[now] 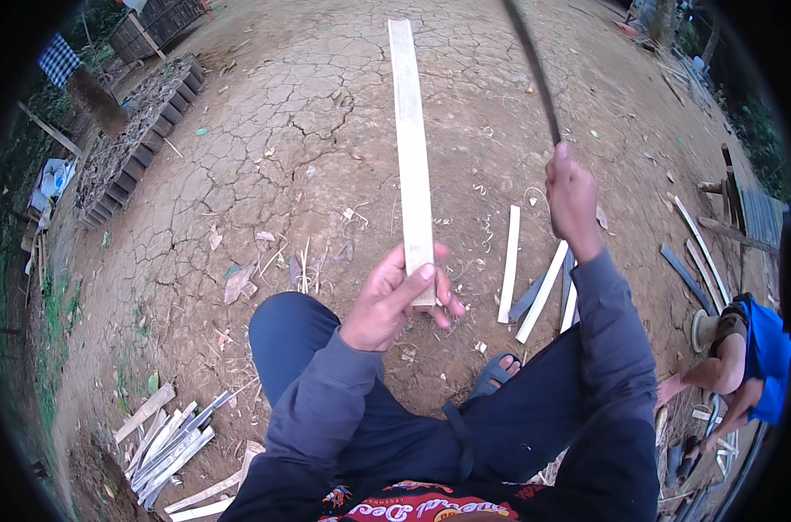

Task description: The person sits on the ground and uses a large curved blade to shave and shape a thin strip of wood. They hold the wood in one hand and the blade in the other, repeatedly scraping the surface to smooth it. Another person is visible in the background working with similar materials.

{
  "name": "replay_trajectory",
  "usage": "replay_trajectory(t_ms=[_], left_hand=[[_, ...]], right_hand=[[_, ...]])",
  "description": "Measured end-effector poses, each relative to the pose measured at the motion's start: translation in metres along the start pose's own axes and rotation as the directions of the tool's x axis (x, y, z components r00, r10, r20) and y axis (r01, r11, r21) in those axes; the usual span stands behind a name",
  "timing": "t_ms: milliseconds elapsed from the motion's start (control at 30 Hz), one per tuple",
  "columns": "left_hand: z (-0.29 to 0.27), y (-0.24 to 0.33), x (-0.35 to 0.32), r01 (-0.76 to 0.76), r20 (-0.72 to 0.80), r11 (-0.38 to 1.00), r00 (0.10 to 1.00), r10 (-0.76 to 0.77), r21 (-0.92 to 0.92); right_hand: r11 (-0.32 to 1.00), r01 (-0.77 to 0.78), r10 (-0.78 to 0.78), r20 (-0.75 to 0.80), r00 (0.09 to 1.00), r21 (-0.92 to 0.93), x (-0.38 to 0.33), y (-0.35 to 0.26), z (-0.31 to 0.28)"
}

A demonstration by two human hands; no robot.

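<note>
My left hand (402, 294) is closed round the near end of a long pale bamboo slat (413, 143), thumb on top and fingers beneath. The slat points away from me above the ground. To its right, my raised right hand (575, 193) grips a long, dark, narrow machete (535, 70); its far end runs out of the top of the picture, and the fist hides its handle. Blade and slat are apart. Below my right forearm, several cut slats (510, 265) lie by my sandalled foot (497, 372).
A pile of split slats (169, 444) lies at lower left. Another person in blue (765, 357) works at the far right, near more strips (702, 248). A tile-edged raised bed (143, 139) stands at far left. Shavings and dry leaves litter the cracked earth (282, 113).
</note>
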State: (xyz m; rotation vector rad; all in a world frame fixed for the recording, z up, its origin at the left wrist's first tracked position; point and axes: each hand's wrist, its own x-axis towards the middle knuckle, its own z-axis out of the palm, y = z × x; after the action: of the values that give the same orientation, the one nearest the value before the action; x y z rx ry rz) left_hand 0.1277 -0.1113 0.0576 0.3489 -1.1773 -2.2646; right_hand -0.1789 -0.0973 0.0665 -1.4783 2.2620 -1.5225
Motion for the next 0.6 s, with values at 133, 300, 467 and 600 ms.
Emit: replay_trajectory(t_ms=[133,300,467,600], left_hand=[[0.001,-0.005,0.008,0.1,0.035,0.984,0.995,-0.096,-0.147],[-0.004,-0.038,0.004,0.152,-0.085,0.986,0.984,-0.157,-0.068],[0.012,-0.036,0.001,0.243,-0.239,0.97,0.943,-0.232,0.017],[0.017,-0.035,-0.002,0.236,-0.248,0.965,0.947,-0.203,0.112]], right_hand=[[0.865,0.47,-0.441,0.185,0.878,-0.172,-0.031,-0.041,0.001],[0.723,0.675,-0.576,0.407,0.709,-0.151,-0.073,-0.062,0.019],[0.753,0.648,-0.545,0.445,0.711,-0.114,-0.082,-0.056,0.026],[0.687,0.706,-0.622,0.361,0.695,-0.176,-0.064,-0.053,0.024]])
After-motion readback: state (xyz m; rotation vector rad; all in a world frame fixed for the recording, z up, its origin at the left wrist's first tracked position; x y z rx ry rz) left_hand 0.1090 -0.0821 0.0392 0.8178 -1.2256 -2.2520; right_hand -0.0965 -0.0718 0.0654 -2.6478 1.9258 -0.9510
